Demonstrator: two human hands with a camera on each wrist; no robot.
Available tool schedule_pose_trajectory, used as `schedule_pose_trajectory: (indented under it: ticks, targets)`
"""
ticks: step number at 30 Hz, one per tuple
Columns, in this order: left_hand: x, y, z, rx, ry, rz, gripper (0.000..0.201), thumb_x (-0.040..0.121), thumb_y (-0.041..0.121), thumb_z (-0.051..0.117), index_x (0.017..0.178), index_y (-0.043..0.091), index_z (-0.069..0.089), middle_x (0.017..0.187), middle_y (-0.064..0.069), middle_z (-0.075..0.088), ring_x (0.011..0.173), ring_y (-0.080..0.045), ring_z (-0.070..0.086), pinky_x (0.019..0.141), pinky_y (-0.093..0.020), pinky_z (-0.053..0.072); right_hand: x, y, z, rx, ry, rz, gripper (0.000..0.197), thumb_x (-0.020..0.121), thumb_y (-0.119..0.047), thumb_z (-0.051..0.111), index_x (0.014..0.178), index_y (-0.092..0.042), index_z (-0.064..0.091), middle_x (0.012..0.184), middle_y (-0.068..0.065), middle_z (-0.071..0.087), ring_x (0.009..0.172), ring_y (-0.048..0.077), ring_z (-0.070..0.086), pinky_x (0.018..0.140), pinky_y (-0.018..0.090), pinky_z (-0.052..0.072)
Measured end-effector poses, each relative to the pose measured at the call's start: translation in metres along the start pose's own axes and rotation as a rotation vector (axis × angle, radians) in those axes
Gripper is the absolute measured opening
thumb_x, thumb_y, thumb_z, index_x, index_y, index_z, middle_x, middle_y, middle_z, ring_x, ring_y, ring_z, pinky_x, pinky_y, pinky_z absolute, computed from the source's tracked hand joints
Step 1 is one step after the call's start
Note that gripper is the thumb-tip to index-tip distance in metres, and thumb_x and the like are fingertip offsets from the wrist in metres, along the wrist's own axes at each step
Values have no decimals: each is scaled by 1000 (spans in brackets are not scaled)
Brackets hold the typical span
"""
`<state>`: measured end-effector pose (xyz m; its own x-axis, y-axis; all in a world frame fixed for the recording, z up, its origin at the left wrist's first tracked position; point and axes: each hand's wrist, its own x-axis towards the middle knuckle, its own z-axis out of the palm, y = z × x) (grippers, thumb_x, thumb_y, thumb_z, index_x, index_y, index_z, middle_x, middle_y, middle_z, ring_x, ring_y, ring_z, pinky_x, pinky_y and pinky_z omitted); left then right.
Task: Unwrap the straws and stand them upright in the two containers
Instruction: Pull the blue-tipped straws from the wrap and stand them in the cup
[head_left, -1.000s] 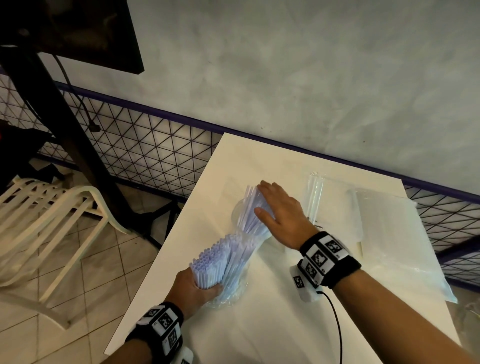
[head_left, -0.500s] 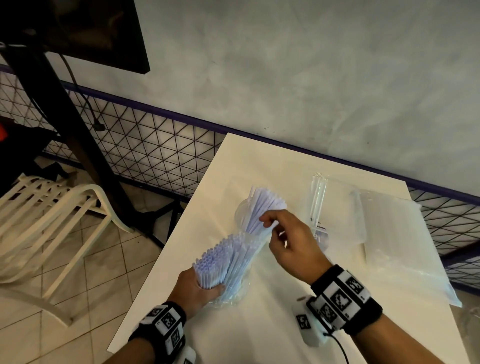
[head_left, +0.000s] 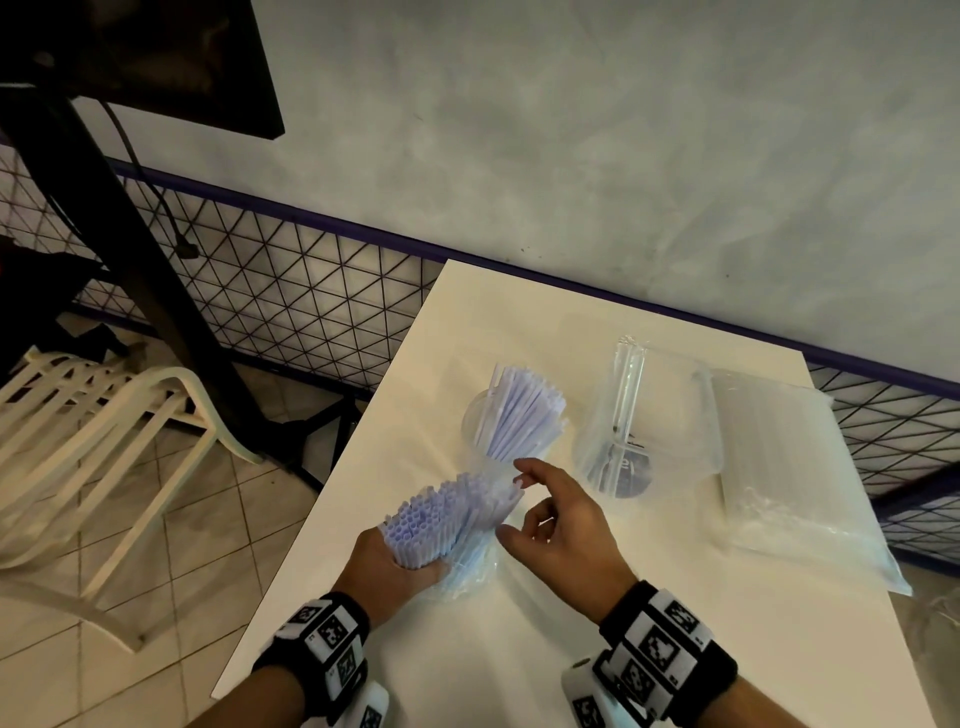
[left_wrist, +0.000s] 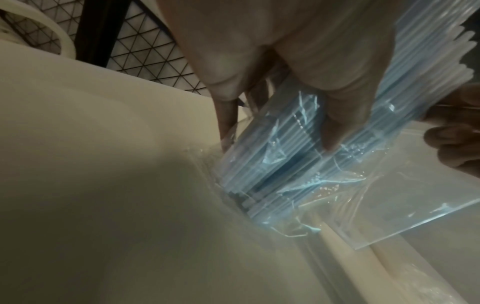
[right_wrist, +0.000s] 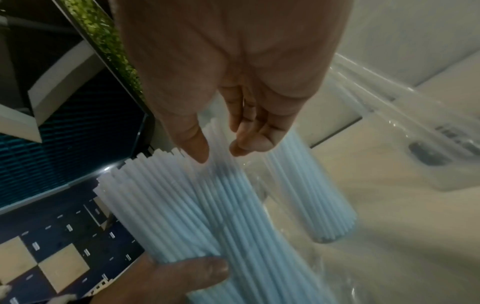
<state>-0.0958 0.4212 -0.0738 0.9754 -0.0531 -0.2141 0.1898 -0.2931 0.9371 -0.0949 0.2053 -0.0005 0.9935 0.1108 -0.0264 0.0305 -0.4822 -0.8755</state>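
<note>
Left hand (head_left: 400, 564) grips the straws (head_left: 436, 519) low, fingers curled round them. Right hand (head_left: 563, 530) hovers just beside, fingers loosely bent, thumb and forefinger apart, holding nothing.

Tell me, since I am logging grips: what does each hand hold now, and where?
The left hand grips the straw bundle round its lower part, wrapper included. The right hand holds nothing.
</note>
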Motion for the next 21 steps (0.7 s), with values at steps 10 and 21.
schedule_pose_trajectory:
  ticks: [10, 21]
  targets:
    - [1, -1, 5, 8, -22, 25, 40, 68, 3, 81, 88, 30, 60, 81, 40, 64, 76, 16, 62, 63, 0, 45, 9, 8, 13, 84, -25, -18, 34, 74, -16, 86, 104, -20, 71, 88, -4, 69, 61, 5, 53, 60, 16, 45]
    - [-1, -3, 6, -45, -12, -21, 45, 67, 3, 82, 86, 34, 57, 79, 44, 62, 75, 20, 61, 62, 1, 45, 16, 5, 10, -192, -112, -143, 34, 85, -24, 76, 80, -45, 49, 70, -20, 53, 66, -4, 54, 62, 5, 35]
